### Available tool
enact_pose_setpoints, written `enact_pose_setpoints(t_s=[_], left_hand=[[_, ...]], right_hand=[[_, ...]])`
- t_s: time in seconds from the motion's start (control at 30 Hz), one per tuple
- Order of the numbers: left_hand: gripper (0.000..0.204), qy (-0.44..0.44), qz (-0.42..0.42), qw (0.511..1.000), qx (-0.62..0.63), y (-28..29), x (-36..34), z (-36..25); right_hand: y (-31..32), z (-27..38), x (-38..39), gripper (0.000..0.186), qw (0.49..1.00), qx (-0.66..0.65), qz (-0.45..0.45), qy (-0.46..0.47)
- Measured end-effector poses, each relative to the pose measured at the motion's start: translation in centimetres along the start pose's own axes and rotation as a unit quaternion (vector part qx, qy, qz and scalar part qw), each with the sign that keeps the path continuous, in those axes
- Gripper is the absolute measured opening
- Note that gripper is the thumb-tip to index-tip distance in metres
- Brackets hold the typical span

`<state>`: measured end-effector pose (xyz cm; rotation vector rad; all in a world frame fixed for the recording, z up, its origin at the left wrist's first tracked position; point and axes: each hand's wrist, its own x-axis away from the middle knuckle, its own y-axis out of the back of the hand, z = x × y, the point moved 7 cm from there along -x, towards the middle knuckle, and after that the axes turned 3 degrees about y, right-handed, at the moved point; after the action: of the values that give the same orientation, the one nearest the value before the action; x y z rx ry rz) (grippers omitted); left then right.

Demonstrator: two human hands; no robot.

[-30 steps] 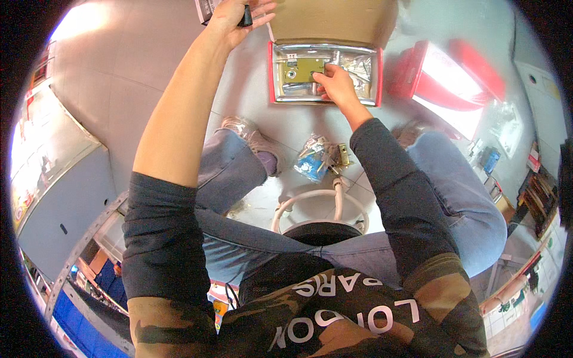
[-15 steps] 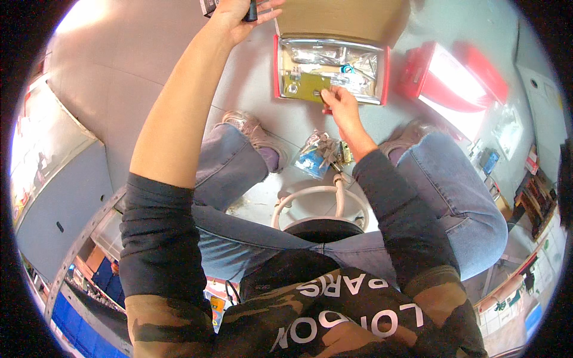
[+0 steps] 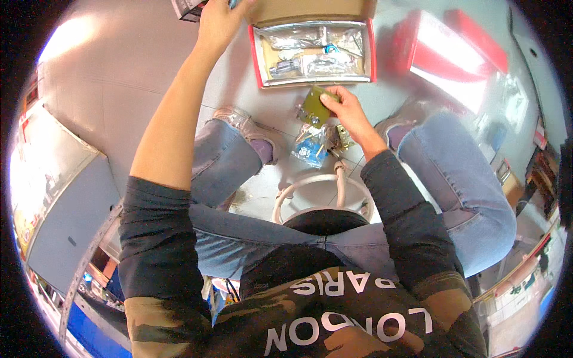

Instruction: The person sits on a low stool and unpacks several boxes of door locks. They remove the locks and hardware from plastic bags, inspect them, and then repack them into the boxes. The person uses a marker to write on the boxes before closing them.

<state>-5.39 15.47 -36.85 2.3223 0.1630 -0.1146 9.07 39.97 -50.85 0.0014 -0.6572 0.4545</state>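
My right hand (image 3: pixel 345 106) pinches a flat olive-green piece (image 3: pixel 316 107) with a round fitting or hole near its lower end. The piece is tilted above the floor, in front of the open red-edged box (image 3: pixel 258 58), thumb on top. At the upper edge my left hand (image 3: pixel 224 22) is partly cut off; a bit of something blue shows at its fingers, and what it holds cannot be made out. Beside it lies a dark box (image 3: pixel 190 8). Clear-bagged metal parts (image 3: pixel 292 65) lie inside the red-edged box.
Small bagged parts (image 3: pixel 310 152) in blue and metal lie on the floor between my shoes. A round white stool ring (image 3: pixel 280 203) is below my seat. A red and white box (image 3: pixel 430 59) stands at the right, a grey cabinet (image 3: pixel 65 197) at the left.
My right hand has drawn the olive-green piece out from over the box and toward me, turning it. My left hand has shifted left and up. The view has moved slightly.
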Motion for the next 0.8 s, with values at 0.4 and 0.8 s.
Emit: enact_pose_setpoints(t_s=[0.4,0.8], left_hand=[[0.038,0.011,0.407,0.899,-0.163,-10.7,8.9,1.9],[0.031,0.277,0.355,0.889,0.076,-14.5,9.9,4.1]], right_hand=[[1.2,1.1,3.0,0.032,0.986,-0.142,-0.051,-0.067],[6.2,-1.8,1.2,0.033,0.904,-0.341,-0.231,-0.114]])
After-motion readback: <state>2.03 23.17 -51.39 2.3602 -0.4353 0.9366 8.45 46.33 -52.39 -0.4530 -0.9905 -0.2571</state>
